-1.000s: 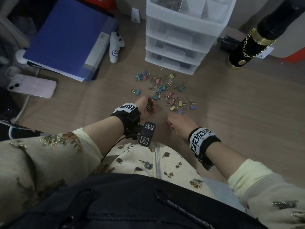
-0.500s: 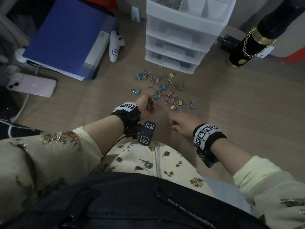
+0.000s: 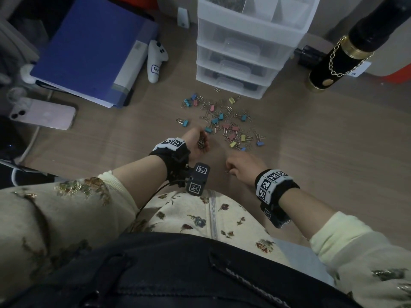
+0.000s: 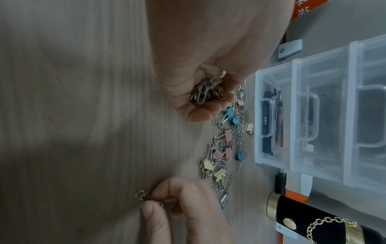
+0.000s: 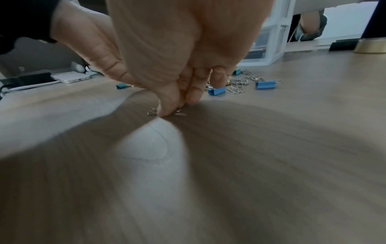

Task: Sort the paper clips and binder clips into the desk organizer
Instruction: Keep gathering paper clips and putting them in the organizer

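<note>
A scatter of silver paper clips and small coloured binder clips (image 3: pixel 229 125) lies on the wooden desk in front of the clear drawer organizer (image 3: pixel 244 47). My left hand (image 3: pixel 200 143) is cupped at the pile's near left edge and holds a bunch of paper clips (image 4: pixel 206 92) in its palm. My right hand (image 3: pixel 235 167) is nearer to me, off the pile, thumb and fingers pinching a few paper clips (image 5: pixel 153 112) against the desk. The organizer's top tray holds paper clips in its left compartment (image 3: pixel 224 2).
A blue folder (image 3: pixel 93 45), a white controller (image 3: pixel 156 61) and a phone (image 3: pixel 44 113) lie at the left. A black and gold cylinder (image 3: pixel 340 56) stands at the right beside the organizer. Bare desk (image 3: pixel 333 152) stretches to the right.
My right hand has shifted slightly right and toward me, dragging a few paper clips along the desk. My left hand has stayed put with its bunch of clips.
</note>
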{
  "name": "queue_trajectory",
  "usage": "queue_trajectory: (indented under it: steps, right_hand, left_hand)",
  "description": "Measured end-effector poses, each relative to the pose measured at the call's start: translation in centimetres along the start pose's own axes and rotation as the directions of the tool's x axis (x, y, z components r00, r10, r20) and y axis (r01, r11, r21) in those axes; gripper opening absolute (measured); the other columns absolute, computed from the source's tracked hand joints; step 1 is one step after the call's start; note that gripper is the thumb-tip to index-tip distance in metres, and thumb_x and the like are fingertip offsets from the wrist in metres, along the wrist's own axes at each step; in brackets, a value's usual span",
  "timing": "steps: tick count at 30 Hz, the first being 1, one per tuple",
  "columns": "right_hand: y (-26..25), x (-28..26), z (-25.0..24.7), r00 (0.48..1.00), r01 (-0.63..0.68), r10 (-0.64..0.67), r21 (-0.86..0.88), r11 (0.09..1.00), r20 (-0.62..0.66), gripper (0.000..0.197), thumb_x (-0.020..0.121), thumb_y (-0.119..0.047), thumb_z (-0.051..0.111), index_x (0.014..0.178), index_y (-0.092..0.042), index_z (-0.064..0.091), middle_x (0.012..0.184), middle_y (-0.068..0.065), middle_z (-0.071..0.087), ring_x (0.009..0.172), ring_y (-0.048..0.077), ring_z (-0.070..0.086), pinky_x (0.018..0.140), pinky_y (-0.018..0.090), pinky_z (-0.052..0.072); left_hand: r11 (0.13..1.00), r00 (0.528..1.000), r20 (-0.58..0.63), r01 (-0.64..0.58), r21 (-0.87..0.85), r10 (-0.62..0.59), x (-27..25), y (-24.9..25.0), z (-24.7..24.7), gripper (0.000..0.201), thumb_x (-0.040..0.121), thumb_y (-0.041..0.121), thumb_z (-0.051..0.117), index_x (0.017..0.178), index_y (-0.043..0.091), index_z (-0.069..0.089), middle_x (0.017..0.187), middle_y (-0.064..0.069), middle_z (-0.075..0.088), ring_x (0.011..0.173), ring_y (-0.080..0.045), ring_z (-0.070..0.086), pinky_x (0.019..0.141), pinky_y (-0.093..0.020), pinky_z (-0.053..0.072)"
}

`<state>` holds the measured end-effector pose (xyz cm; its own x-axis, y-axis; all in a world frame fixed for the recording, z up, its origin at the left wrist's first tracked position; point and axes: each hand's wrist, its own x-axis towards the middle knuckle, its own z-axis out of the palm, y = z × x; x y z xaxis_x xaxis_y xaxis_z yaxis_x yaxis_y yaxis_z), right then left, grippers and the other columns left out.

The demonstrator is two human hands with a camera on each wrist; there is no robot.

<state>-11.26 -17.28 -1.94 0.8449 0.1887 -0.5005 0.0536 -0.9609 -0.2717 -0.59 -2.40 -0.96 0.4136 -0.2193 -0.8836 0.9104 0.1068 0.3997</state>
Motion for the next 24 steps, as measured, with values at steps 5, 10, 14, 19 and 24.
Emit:
queue_trajectory:
  steps: [5, 10, 14, 19, 24]
  right_hand:
    - [-0.3, -0.1, -0.2, 0.999, 0.046, -0.046, -0.09, 0.995, 0.0, 0.005, 0.09, -0.022, 0.055, 0.092, -0.018, 0.058, 0.105, 0.0, 0.053, 0.097, 0.022, 0.052, 0.074, 0.032, 0.04]
    - [-0.6, 0.0, -1.1, 0.999, 0.025, -0.025, -0.006, 1.0, -0.023, 0.008, 0.092, -0.021, 0.053, 0.085, -0.022, 0.049, 0.101, 0.0, 0.057, 0.095, 0.021, 0.054, 0.076, 0.033, 0.044]
    - [-1.0, 0.6, -3.0, 0.986, -0.003, 0.02, 0.108, 0.994, -0.165, 0.007, 0.093, -0.025, 0.052, 0.092, -0.019, 0.054, 0.097, -0.003, 0.056, 0.093, 0.017, 0.054, 0.081, 0.038, 0.049]
    - [-2.7, 1.8, -5.0, 0.955, 0.107, -0.051, 0.181, 0.978, -0.291, 0.008, 0.092, -0.023, 0.054, 0.098, -0.018, 0.058, 0.099, -0.005, 0.055, 0.095, 0.013, 0.049, 0.085, 0.033, 0.043]
    - [-2.8, 2.5, -5.4, 0.923, 0.16, -0.079, 0.188, 0.969, -0.377, 0.012, 0.093, -0.019, 0.054, 0.102, -0.014, 0.06, 0.1, 0.001, 0.059, 0.093, 0.016, 0.05, 0.081, 0.032, 0.043]
  left_hand:
    - [1.0, 1.0, 0.0, -0.01, 0.013, 0.01, 0.1, 0.0, 0.0, 0.029, 0.094, 0.013, 0.038, 0.066, 0.014, 0.043, 0.063, 0.001, 0.041, 0.055, -0.012, 0.039, 0.052, -0.022, 0.037]
    - [1.0, 1.0, 0.008, -0.021, 0.016, 0.021, 0.5, 0.0, 0.0, 0.031, 0.096, 0.014, 0.038, 0.065, 0.013, 0.044, 0.063, 0.0, 0.042, 0.055, -0.013, 0.041, 0.053, -0.023, 0.038]
    - [1.0, 0.997, 0.076, 0.017, 0.01, -0.018, 0.7, -0.1, -0.1, 0.029, 0.096, 0.015, 0.037, 0.071, 0.01, 0.05, 0.067, -0.003, 0.048, 0.06, -0.016, 0.047, 0.06, -0.025, 0.043]
    - [0.993, 0.982, 0.185, 0.029, 0.114, -0.05, 0.7, -0.2, 0.3, 0.027, 0.1, 0.017, 0.032, 0.08, 0.008, 0.05, 0.076, -0.008, 0.05, 0.067, -0.017, 0.05, 0.059, -0.025, 0.048]
    - [0.994, 0.969, 0.239, 0.038, 0.099, -0.061, 0.3, -0.1, 0.5, 0.026, 0.1, 0.018, 0.034, 0.087, 0.008, 0.055, 0.071, -0.005, 0.053, 0.056, -0.012, 0.054, 0.046, -0.017, 0.049]
